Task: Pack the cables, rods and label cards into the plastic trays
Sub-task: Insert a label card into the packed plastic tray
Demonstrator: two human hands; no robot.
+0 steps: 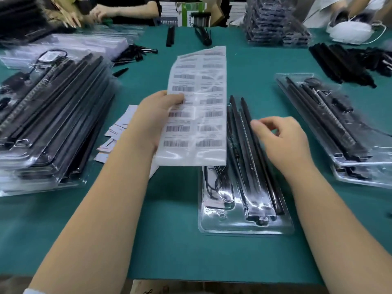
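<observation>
Left hand (152, 115) grips long white barcode label sheet (197, 107), lifted above green table (169, 230). Right hand (280, 139), fingers loosely curled, holds nothing, over black rods (248, 149) in clear plastic tray (244, 227).

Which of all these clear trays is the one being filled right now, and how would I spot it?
Start at the green table and find the person's right hand. The tray lies flat and alone under it, holding black rods and a coiled cable. Unlike the piled trays at either side, nothing is stacked on it.
</observation>
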